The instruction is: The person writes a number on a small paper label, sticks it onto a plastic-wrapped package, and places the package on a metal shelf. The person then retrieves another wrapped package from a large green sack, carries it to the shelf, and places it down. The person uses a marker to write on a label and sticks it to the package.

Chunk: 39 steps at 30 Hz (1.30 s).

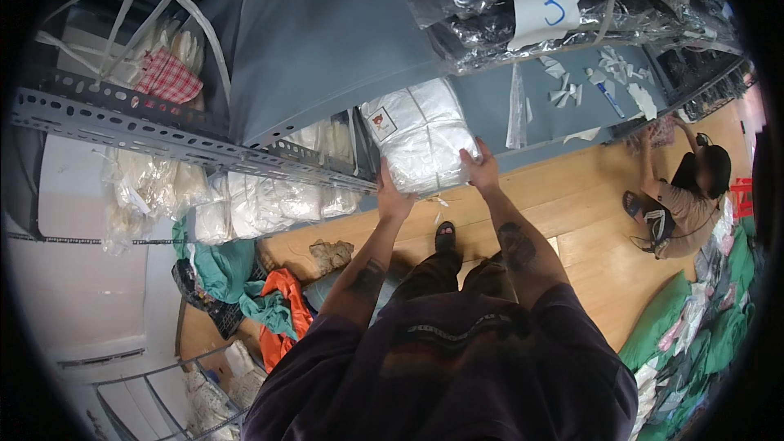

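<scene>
A white bundle of plastic-wrapped packs (429,143) lies at the edge of a grey metal shelf (490,106), bound crosswise with string and bearing a small square label. My left hand (394,196) grips its near left corner. On its right side, my right hand (480,167) holds the edge, thumb on top and fingers partly hidden. More white wrapped packs (273,204) fill the shelf to the left of my left hand, behind a perforated metal rail (188,143).
Dark wrapped packs (490,24) with a paper tag are stacked above. Paper scraps and a blue pen (611,102) lie on the shelf. At right, a person (690,196) crouches on the wooden floor near green sacks (661,318). Teal and orange cloth (283,310) lies at lower left.
</scene>
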Tool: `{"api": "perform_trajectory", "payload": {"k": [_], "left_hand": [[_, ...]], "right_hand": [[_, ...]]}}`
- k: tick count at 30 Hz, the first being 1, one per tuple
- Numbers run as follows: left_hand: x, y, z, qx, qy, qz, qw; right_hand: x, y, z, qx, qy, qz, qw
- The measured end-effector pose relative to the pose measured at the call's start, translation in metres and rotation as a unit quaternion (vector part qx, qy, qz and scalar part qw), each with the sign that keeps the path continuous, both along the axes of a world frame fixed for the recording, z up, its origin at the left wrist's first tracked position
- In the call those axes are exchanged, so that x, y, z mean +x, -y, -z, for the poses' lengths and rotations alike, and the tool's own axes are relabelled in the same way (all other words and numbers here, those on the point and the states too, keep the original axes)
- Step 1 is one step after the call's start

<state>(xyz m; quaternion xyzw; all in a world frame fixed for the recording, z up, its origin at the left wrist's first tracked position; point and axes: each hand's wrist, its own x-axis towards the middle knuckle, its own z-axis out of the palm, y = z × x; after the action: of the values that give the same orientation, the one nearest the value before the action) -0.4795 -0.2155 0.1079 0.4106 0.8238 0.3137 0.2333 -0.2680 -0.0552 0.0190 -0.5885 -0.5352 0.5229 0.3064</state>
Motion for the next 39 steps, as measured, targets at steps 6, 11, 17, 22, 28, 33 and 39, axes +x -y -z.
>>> {"api": "perform_trajectory", "payload": {"k": [6, 11, 17, 22, 28, 33, 39], "left_hand": [[-0.016, 0.029, 0.005, -0.002, -0.007, 0.067, 0.998], [-0.016, 0.019, -0.002, 0.024, -0.018, 0.053, 0.998], [0.02, 0.054, 0.068, 0.089, 0.177, -0.257, 0.946], [0.023, 0.019, 0.031, -0.055, 0.628, -0.405, 0.662], [-0.001, 0.002, 0.041, 0.066, 0.709, -0.288, 0.64], [-0.001, -0.009, 0.051, 0.097, 0.721, -0.336, 0.598], [-0.018, -0.025, 0.067, 0.161, 0.728, -0.332, 0.578]], "right_hand": [[-0.013, 0.027, -0.014, 0.1, 0.072, 0.0, 0.992], [-0.006, 0.029, -0.041, 0.029, 0.115, -0.016, 0.993], [-0.002, 0.046, -0.066, -0.41, -0.136, 0.07, 0.899], [-0.01, 0.058, -0.074, -0.383, -0.19, 0.114, 0.897], [-0.023, 0.051, -0.08, -0.343, -0.198, 0.204, 0.895], [-0.007, 0.049, -0.045, -0.312, -0.259, 0.135, 0.904], [-0.031, 0.023, -0.051, -0.299, -0.26, 0.152, 0.906]]}}
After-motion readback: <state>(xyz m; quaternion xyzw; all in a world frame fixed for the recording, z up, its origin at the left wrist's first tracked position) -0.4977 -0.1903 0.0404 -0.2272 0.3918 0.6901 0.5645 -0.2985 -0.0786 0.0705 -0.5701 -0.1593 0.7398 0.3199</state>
